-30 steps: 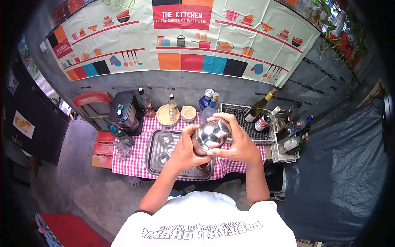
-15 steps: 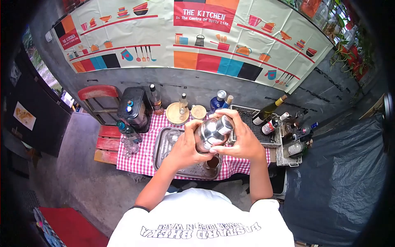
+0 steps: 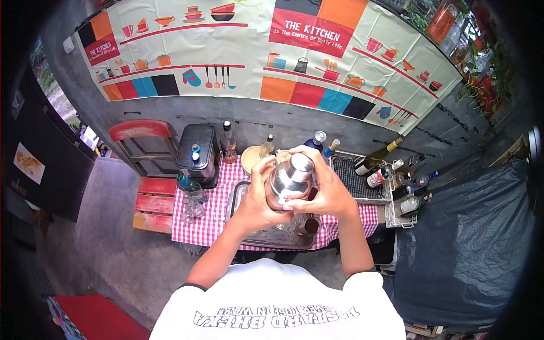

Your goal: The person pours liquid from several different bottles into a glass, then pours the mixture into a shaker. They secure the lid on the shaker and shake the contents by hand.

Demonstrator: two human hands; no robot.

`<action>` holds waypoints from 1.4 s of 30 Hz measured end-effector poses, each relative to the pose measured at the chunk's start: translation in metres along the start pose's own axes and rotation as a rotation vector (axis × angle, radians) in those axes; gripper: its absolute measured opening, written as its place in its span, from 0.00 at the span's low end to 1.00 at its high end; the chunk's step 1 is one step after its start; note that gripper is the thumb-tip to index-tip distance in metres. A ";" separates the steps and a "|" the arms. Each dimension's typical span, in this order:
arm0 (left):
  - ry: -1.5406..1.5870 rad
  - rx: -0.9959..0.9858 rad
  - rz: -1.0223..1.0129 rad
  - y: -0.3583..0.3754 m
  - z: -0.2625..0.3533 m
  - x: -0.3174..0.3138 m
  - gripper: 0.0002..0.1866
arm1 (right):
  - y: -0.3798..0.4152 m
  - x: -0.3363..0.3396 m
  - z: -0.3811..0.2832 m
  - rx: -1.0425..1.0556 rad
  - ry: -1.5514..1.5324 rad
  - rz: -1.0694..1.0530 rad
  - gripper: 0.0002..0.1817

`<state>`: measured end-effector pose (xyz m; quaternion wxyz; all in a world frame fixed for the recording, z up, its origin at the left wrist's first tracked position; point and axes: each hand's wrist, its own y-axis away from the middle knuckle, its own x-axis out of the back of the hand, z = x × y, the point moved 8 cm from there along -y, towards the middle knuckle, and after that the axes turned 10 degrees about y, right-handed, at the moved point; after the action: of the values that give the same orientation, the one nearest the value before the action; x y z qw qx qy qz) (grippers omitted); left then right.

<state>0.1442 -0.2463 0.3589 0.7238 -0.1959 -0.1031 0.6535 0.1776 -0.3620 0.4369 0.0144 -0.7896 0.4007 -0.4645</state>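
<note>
A shiny metal cocktail shaker [image 3: 289, 184] with its cap on is held up over the table, its top facing me. My left hand [image 3: 255, 201] wraps round its left side. My right hand [image 3: 330, 190] grips the right side, fingers curled behind the shoulder near the cap. Below the shaker lies a metal tray [image 3: 272, 241], wet with drops. A dark cup [image 3: 309, 228] lies tilted on the tray's right part. Some of the tray is hidden by my hands and the shaker.
A red-checked cloth [image 3: 187, 229] covers the table. Small glasses [image 3: 193, 208], a green-capped bottle [image 3: 191, 187] and a black container [image 3: 197, 153] stand at left. A wire basket [image 3: 360, 184] and several bottles [image 3: 378, 156] are at right. Behind are a wooden board [image 3: 249, 158] and a blue bottle [image 3: 315, 139].
The shaker has turned from a rightward tilt to more upright, still in both hands. The view has shifted, so the table appears further right.
</note>
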 end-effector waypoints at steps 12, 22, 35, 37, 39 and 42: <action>0.302 -0.011 0.087 -0.004 -0.009 0.059 0.58 | -0.031 -0.073 0.013 -0.106 -0.416 0.191 0.51; 0.342 0.061 0.000 -0.010 -0.008 0.086 0.60 | -0.040 -0.091 0.010 -0.066 -0.385 0.286 0.50; 0.194 0.155 -0.058 0.021 -0.053 0.058 0.62 | 0.015 -0.084 0.024 -0.212 -0.296 0.008 0.64; 0.229 0.217 -0.038 0.031 -0.061 0.047 0.58 | 0.045 -0.099 0.044 -0.295 -0.448 0.002 0.67; 0.248 0.263 -0.035 0.042 -0.071 0.032 0.55 | 0.070 -0.107 0.049 -0.357 -0.421 -0.050 0.65; 0.189 0.246 -0.035 0.049 -0.073 0.007 0.54 | 0.110 -0.133 0.082 -0.512 -0.577 -0.021 0.55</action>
<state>0.1307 -0.2473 0.2719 0.7600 -0.1646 0.0429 0.6273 0.1371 -0.3793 0.2509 -0.0757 -0.8699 0.4752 -0.1082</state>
